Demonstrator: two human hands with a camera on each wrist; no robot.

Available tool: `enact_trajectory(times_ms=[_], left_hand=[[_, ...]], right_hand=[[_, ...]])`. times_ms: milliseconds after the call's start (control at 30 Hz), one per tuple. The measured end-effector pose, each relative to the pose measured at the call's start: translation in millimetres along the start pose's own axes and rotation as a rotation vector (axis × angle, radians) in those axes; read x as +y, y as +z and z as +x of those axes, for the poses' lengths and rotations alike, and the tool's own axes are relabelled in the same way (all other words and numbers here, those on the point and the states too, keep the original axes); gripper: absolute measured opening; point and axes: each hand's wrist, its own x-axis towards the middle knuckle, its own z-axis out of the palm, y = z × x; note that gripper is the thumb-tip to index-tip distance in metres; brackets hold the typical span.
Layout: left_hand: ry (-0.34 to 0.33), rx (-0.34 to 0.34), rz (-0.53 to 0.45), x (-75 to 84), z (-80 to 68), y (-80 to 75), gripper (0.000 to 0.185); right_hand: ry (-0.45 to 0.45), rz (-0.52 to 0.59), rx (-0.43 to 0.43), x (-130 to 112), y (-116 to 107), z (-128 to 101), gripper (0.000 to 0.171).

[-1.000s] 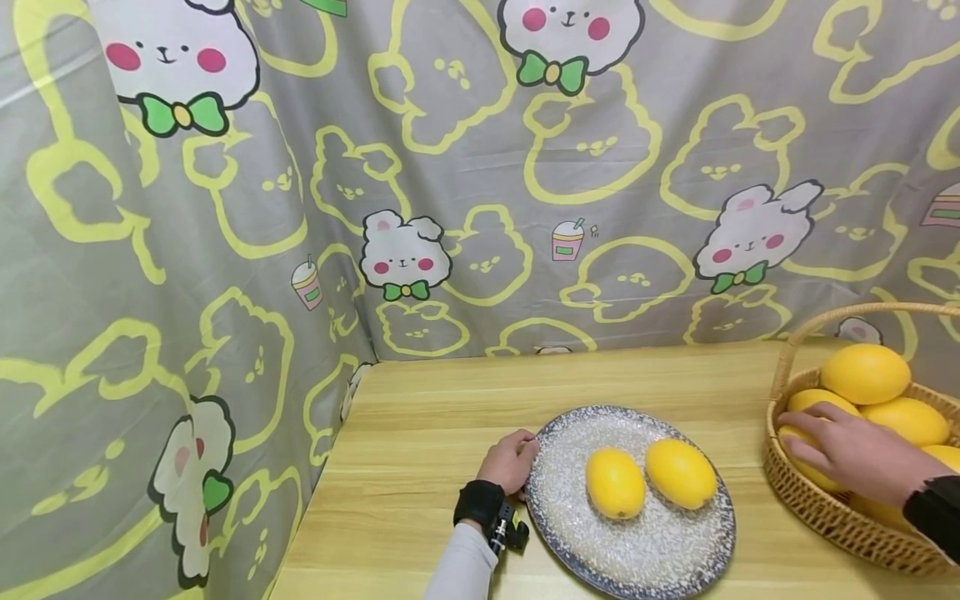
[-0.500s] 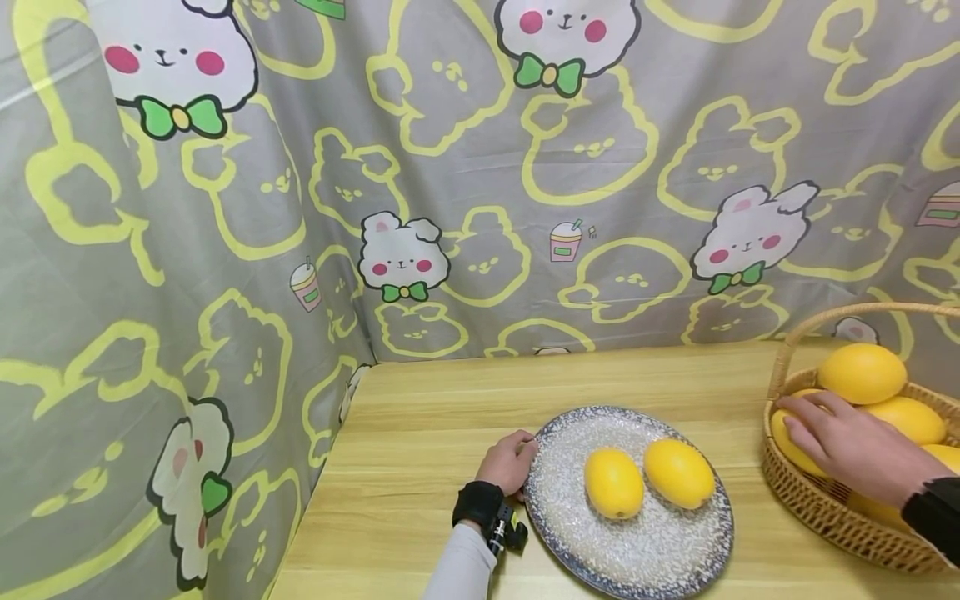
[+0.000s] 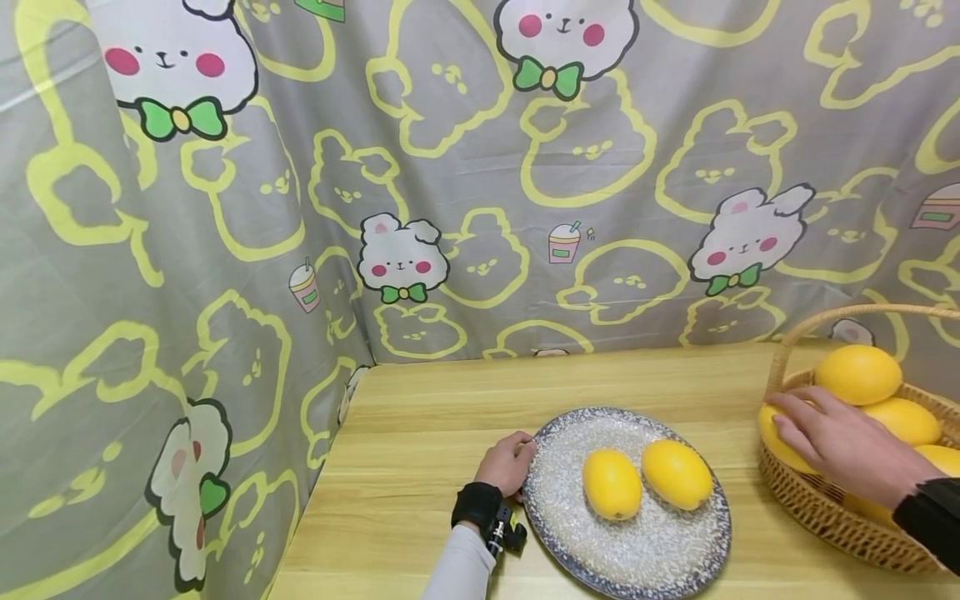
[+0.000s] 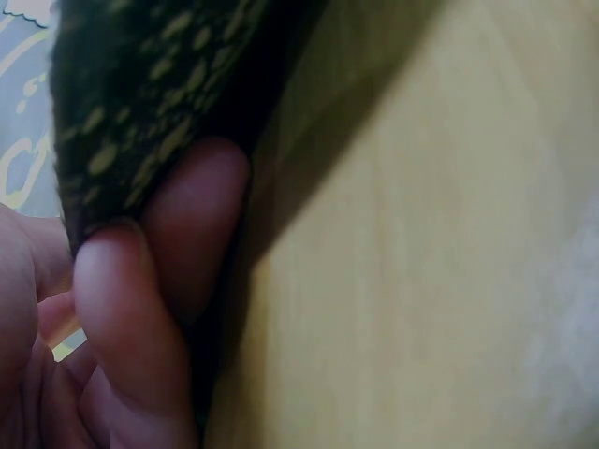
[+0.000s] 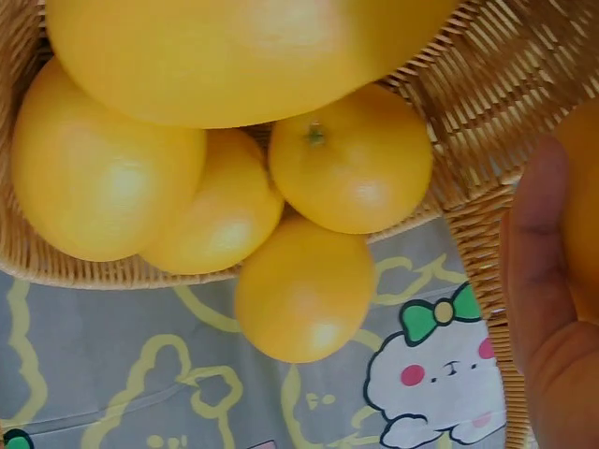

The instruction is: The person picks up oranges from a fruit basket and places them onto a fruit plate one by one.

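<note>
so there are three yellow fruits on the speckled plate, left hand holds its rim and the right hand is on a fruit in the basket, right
Not quite: the speckled plate carries two yellow fruits, not three, as the head view shows. The rest stands: the left hand holds its rim and the right hand is on a fruit in the basket.

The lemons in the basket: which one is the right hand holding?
The right hand grips the lemon at the basket's left rim, nearest the plate. The other basket lemons lie behind it, untouched.
</note>
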Motion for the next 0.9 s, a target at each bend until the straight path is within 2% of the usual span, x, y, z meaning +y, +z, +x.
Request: enact_trajectory(times_ms=[233, 400, 733, 900], left_hand=[[-0.004, 0.001, 0.001, -0.6, 0.3, 0.0, 0.033], [-0.006, 0.002, -0.002, -0.7, 0.8, 1.1, 0.034], [-0.006, -0.005, -0.009, 0.7, -0.2, 1.1, 0.034], [-0.002, -0.001, -0.002, 0.6, -0.3, 0.7, 0.033]], right_hand=[[-0.073, 0.052, 0.029, -23, -2, -2, 0.049], [-0.113, 0.045, 0.012, -35, 0, -4, 0.045], [-0.168, 0.01, 0.05, -40, 4, -5, 0.041], [-0.228, -0.004, 0.117, -43, 7, -7, 0.036]])
